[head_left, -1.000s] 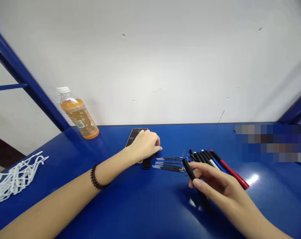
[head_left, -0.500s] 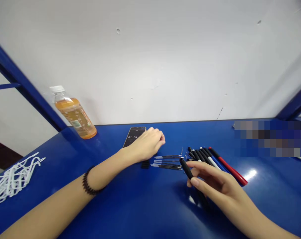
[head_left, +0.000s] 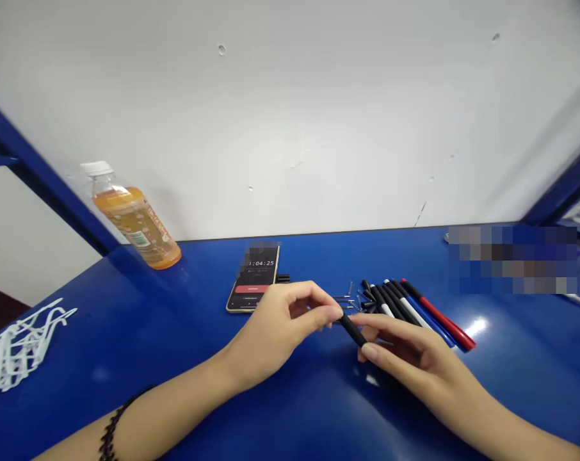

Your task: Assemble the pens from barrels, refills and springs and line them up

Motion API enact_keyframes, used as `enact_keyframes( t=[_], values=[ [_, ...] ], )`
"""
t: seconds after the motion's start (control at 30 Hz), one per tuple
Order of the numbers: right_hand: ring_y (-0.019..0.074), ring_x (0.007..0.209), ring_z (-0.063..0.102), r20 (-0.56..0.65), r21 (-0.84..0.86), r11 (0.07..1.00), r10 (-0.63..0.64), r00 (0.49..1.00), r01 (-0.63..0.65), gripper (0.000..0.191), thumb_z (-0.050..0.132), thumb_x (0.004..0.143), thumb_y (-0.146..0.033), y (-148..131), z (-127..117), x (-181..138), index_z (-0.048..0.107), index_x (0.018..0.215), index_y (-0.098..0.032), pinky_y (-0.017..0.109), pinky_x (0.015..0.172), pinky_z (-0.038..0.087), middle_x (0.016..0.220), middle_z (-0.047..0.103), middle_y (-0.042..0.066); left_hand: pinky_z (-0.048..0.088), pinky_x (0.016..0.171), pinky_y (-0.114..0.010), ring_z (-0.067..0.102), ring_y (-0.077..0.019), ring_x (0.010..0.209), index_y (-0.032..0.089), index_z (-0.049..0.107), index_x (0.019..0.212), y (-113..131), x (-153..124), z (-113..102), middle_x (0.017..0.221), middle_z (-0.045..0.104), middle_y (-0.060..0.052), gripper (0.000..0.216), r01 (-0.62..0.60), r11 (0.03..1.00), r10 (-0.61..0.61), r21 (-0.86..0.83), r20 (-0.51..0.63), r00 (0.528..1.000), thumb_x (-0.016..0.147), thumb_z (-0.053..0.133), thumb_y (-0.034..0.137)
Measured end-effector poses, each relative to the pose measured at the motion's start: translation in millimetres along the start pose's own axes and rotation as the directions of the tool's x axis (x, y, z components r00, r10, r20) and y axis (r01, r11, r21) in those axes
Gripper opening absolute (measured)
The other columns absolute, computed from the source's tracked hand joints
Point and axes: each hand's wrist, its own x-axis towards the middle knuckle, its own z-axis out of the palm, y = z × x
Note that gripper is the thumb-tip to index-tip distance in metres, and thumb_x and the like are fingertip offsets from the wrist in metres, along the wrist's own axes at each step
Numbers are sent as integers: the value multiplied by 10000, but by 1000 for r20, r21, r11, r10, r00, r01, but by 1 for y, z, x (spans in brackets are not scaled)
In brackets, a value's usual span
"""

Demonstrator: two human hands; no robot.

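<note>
My right hand point(head_left: 417, 349) holds a short black pen barrel point(head_left: 352, 331) between thumb and fingers, tilted with its upper end to the left. At that upper end, the thumb and fingertips of my left hand point(head_left: 285, 326) are pinched together. Whether they grip the barrel itself or a small piece at its tip is hidden. Just behind my hands lie thin pen refills point(head_left: 344, 301), partly covered by the left hand, and small springs point(head_left: 362, 296). Black pieces point(head_left: 283, 278) rest beside the phone point(head_left: 254, 275).
Several black, white, blue and red pens point(head_left: 438, 314) lie side by side on the blue table point(head_left: 184, 333) to the right. An orange drink bottle point(head_left: 136, 224) stands at the back left. White plastic strips point(head_left: 25, 349) are heaped at the left edge. A white wall point(head_left: 290, 128) closes off the back.
My left hand has come back from beside the phone to the upper end of the pen barrel, uncovering the phone screen. My right hand keeps its hold on the barrel.
</note>
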Motion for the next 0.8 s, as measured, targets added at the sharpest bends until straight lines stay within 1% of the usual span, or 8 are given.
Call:
enact_keyframes(
  t=[0.17, 0.37, 0.47, 0.53, 0.6, 0.67, 0.73, 0.8],
  values=[
    [180, 718, 586, 19, -30, 999, 19, 1000, -18, 350, 553, 765, -407, 2, 0, -1, 613, 1075, -256, 276, 630, 484, 758, 598, 6, 406, 586, -183, 527, -90, 624, 160, 616, 731, 3, -1, 1, 696, 607, 24, 145, -3, 999, 5, 45, -43, 999, 785, 562, 284],
    [181, 725, 584, 35, -49, 999, 21, 999, -19, 356, 543, 768, -424, 1, -1, -3, 609, 1076, -259, 280, 646, 481, 766, 596, 8, 417, 592, -192, 542, -102, 635, 158, 625, 719, 7, -2, -2, 673, 615, 21, 135, 20, 998, -20, 64, 9, 1000, 774, 571, 268],
    [190, 739, 585, 23, -57, 998, 20, 1000, -19, 358, 545, 766, -424, 1, -2, -2, 610, 1076, -257, 297, 669, 486, 773, 602, 12, 421, 600, -199, 549, -111, 644, 164, 644, 713, 5, -2, -1, 670, 629, 18, 115, 14, 998, -14, 66, 0, 1000, 754, 596, 260],
    [196, 745, 588, 6, -60, 998, 24, 1000, -23, 356, 550, 761, -424, 0, -1, -2, 614, 1071, -260, 305, 681, 490, 781, 613, 15, 432, 618, -211, 562, -122, 662, 166, 658, 711, 2, -2, 1, 692, 645, 11, 113, 4, 999, -2, 48, -40, 999, 744, 607, 261],
    [200, 762, 595, 14, -60, 998, 16, 1000, -15, 339, 547, 764, -419, -1, -1, -3, 623, 1058, -269, 304, 693, 493, 818, 636, 18, 446, 649, -220, 578, -132, 691, 167, 667, 712, -1, -3, 5, 721, 659, 5, 114, 2, 1000, -2, 2, -61, 998, 741, 611, 262],
    [199, 775, 602, 38, -54, 998, -11, 999, 14, 307, 552, 763, -406, -2, 0, -4, 640, 1028, -278, 295, 703, 494, 845, 657, 15, 457, 668, -223, 591, -136, 706, 166, 669, 707, -4, -4, 9, 727, 665, 5, 119, 12, 998, -16, -67, -50, 999, 741, 614, 266],
    [195, 768, 608, 38, -43, 999, -25, 999, 27, 286, 568, 755, -388, -3, 1, -5, 654, 1004, -277, 288, 708, 494, 834, 668, 11, 463, 672, -220, 596, -135, 705, 165, 674, 724, -4, -6, 13, 725, 667, 5, 136, 14, 994, -17, -106, -33, 999, 752, 606, 278],
    [190, 730, 611, 13, -24, 1000, -19, 1000, 19, 292, 582, 746, -386, -3, 0, -5, 657, 1001, -265, 281, 681, 497, 778, 672, 11, 457, 692, -214, 592, -126, 726, 170, 682, 792, -2, -9, 14, 766, 666, 1, 184, -34, 998, 33, -57, -16, 999, 803, 545, 292]
  ],
)
